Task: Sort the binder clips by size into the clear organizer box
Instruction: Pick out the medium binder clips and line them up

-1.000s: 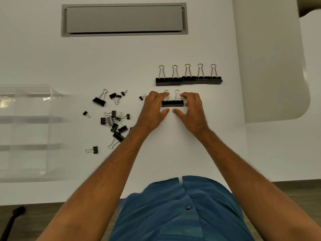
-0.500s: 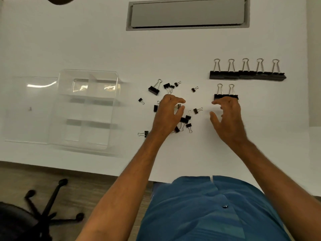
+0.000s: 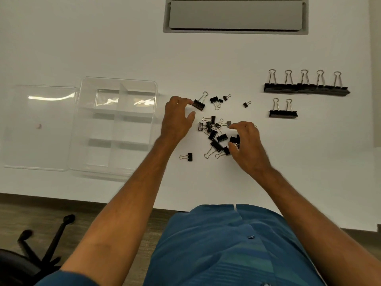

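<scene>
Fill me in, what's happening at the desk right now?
A person is sorting binder clips. The left hand touches a medium clip; the right hand reaches into the loose pile of smaller clips. Large clips sit in a row of five and a pair on the right. The clear organizer box looks empty.

You are looking down on a white table (image 3: 103, 38) that fills most of the view, evenly lit, with soft shadows. Set into it at the far side is a grey rectangular cable hatch (image 3: 235, 15), its lid closed flush in a darker frame. Below the table's near edge you see a wood-grain floor (image 3: 24, 211) in brown-grey. At the lower left stands the black star base of an office chair (image 3: 43, 250), blurred.
</scene>
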